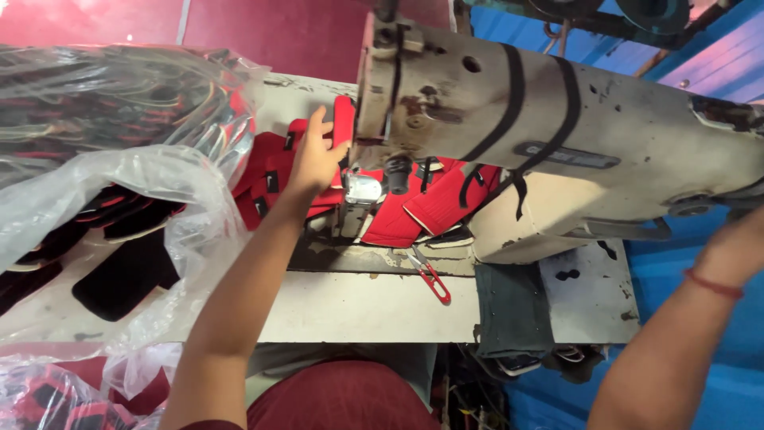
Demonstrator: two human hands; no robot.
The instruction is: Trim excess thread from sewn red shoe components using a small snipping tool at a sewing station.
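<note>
Left arm stretched long across the tabletop (358, 306), forearm running up from the lower edge of view, and the left hand (314, 159) is planted on the red padded pieces (274, 171) just left of the sewing machine (557, 119). Its fingers are held together and pointing up, pressing flat on one upright red strip (344, 119) that stands right against the machine's head; thumb side is hidden, so whether anything is pinched I can't tell. More red panels with black trim lie fanned under and behind the needle area, spilling out to the right under the machine arm.

The right hand (736, 243) is way over at the far right, by the machine's wheel end, a red thread band on the wrist; its fingers run off the edge of view, so their state can't be told.

Room's tight here. A big clear plastic bag (119, 159) of black and red pieces crowds the left side, bulging over the tabletop's edge. Small red-handled thread snips (432, 280) lie near the front of the machine bed. A dark cloth (513, 310) hangs over the front edge. The bare strip of tabletop runs between bag and cloth, along the near edge.
</note>
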